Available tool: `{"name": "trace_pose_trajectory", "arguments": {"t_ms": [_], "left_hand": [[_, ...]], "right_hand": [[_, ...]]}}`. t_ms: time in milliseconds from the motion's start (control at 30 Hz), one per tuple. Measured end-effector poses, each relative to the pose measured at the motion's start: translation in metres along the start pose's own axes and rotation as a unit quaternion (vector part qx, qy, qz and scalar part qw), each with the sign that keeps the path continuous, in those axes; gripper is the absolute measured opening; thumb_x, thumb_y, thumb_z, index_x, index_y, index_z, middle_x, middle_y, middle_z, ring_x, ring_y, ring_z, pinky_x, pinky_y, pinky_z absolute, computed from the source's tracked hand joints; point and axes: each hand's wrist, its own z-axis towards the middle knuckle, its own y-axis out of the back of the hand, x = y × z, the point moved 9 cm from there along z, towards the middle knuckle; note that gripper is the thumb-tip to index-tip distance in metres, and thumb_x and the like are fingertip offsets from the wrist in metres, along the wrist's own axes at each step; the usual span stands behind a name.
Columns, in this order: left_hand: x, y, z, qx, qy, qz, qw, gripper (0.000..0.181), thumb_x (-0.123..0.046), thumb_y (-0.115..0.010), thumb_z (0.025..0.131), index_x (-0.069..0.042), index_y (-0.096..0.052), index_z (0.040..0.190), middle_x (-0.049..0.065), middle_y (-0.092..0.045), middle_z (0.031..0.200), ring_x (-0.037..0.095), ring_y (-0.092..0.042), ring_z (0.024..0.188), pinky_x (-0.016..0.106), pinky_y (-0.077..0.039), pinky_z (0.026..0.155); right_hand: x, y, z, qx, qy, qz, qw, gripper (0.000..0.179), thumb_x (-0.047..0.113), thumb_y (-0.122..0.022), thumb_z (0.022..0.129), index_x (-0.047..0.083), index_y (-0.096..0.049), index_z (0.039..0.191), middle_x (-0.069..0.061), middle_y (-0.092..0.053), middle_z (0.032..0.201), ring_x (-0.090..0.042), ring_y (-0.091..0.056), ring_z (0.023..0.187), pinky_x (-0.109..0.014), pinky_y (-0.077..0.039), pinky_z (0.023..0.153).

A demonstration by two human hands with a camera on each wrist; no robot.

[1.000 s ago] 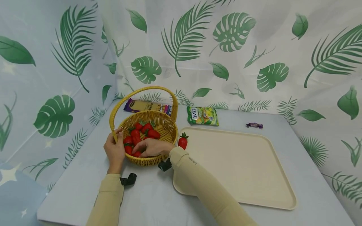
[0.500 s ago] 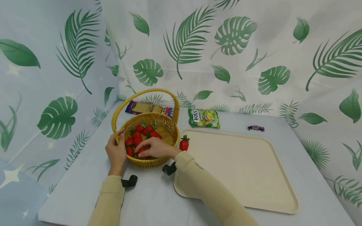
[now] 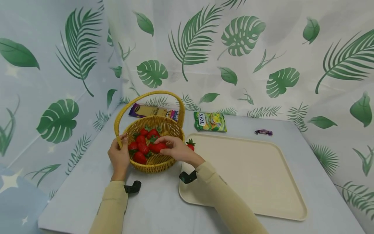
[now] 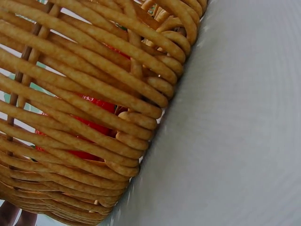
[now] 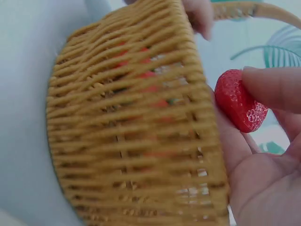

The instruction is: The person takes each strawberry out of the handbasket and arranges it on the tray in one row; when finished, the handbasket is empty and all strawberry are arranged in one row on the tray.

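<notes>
A yellow wicker basket (image 3: 155, 167) with a tall arched handle holds several red strawberries (image 3: 140, 158). My left hand (image 3: 119, 159) grips its left rim at the foot of the handle; the left wrist view shows mostly woven wall (image 4: 70, 113), with two fingertips at the lower left corner. Over the basket's right part, my right hand (image 3: 179, 150) pinches one strawberry (image 5: 240, 101) between thumb and fingers. The right wrist view has it just past the rim, clear of the wicker. Another strawberry (image 3: 191, 147), partly hidden by my right hand, lies at the tray's upper left corner.
A beige tray (image 3: 242, 175) lies right of the basket, under my right forearm. Behind stand a green Fox's candy bag (image 3: 210, 122) and a purple and tan snack pack (image 3: 152, 111) beyond the basket. One purple wrapped candy (image 3: 264, 132) lies at the back right.
My right hand has picked up a strawberry from the near side of the basket and moved up and right with it. My left hand stays on the rim.
</notes>
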Motion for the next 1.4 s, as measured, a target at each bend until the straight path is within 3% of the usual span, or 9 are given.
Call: {"name": "trace_pose_trajectory", "arguments": {"t_ms": [167, 367, 467, 667, 900, 1067, 1400], "left_hand": [[0.001, 0.0, 0.0, -0.001, -0.001, 0.0, 1.0, 0.022, -0.014, -0.06, 0.097, -0.001, -0.07, 0.111, 0.012, -0.072, 0.108, 0.006, -0.06, 0.095, 0.016, -0.039, 0.081], [0.001, 0.0, 0.0, 0.001, 0.004, -0.001, 1.0, 0.022, -0.013, -0.059, 0.097, 0.0, -0.07, 0.112, 0.013, -0.071, 0.108, 0.008, -0.06, 0.097, 0.017, -0.039, 0.082], [0.001, -0.001, 0.0, 0.0, 0.005, 0.0, 1.0, 0.022, -0.011, -0.06, 0.097, 0.001, -0.07, 0.112, 0.013, -0.071, 0.107, 0.009, -0.06, 0.097, 0.017, -0.039, 0.081], [0.002, -0.001, 0.001, 0.0, 0.007, -0.004, 1.0, 0.022, -0.013, -0.059, 0.097, 0.0, -0.07, 0.112, 0.011, -0.071, 0.111, 0.015, -0.061, 0.101, 0.017, -0.039, 0.082], [0.003, -0.001, 0.0, 0.001, 0.008, -0.002, 1.0, 0.023, -0.014, -0.058, 0.098, 0.0, -0.07, 0.112, 0.011, -0.071, 0.111, 0.01, -0.06, 0.099, 0.016, -0.039, 0.082], [0.004, -0.001, 0.0, 0.002, 0.011, -0.002, 0.9999, 0.023, -0.015, -0.058, 0.098, -0.001, -0.07, 0.113, 0.01, -0.071, 0.112, 0.01, -0.06, 0.1, 0.017, -0.04, 0.082], [0.002, -0.002, 0.0, 0.008, 0.011, -0.006, 0.9999, 0.024, -0.016, -0.058, 0.099, -0.002, -0.07, 0.114, 0.015, -0.07, 0.108, 0.003, -0.056, 0.092, 0.019, -0.039, 0.079]], "right_hand": [[-0.007, 0.018, -0.016, -0.027, -0.005, 0.053, 0.9982, 0.032, 0.009, -0.064, 0.094, 0.017, -0.064, 0.125, -0.004, -0.058, 0.128, -0.033, -0.064, 0.103, -0.034, -0.053, 0.083], [-0.016, 0.043, -0.034, -0.082, 0.005, 0.101, 0.9915, 0.033, 0.007, -0.067, 0.092, 0.006, -0.062, 0.125, -0.015, -0.061, 0.12, -0.035, -0.066, 0.094, -0.038, -0.056, 0.074], [-0.025, 0.058, -0.043, -0.117, 0.0, 0.125, 0.9853, 0.033, 0.006, -0.067, 0.092, 0.002, -0.062, 0.124, -0.017, -0.059, 0.122, -0.042, -0.064, 0.098, -0.044, -0.056, 0.081], [-0.052, 0.088, -0.059, -0.197, -0.02, 0.102, 0.975, 0.032, 0.01, -0.07, 0.09, 0.006, -0.064, 0.122, -0.012, -0.062, 0.12, -0.025, -0.064, 0.101, -0.029, -0.053, 0.084], [-0.087, 0.114, -0.079, -0.27, -0.061, 0.071, 0.9582, 0.029, 0.006, -0.07, 0.089, 0.003, -0.066, 0.118, -0.016, -0.064, 0.116, -0.023, -0.059, 0.101, -0.024, -0.051, 0.078], [-0.11, 0.121, -0.086, -0.285, -0.091, 0.078, 0.9511, 0.032, 0.011, -0.069, 0.091, 0.001, -0.064, 0.121, -0.018, -0.061, 0.121, -0.022, -0.058, 0.099, -0.024, -0.053, 0.075], [-0.129, 0.118, -0.086, -0.258, -0.125, 0.026, 0.9577, 0.04, 0.017, -0.071, 0.09, 0.008, -0.063, 0.128, -0.017, -0.061, 0.117, -0.02, -0.062, 0.091, -0.028, -0.054, 0.064]]}}
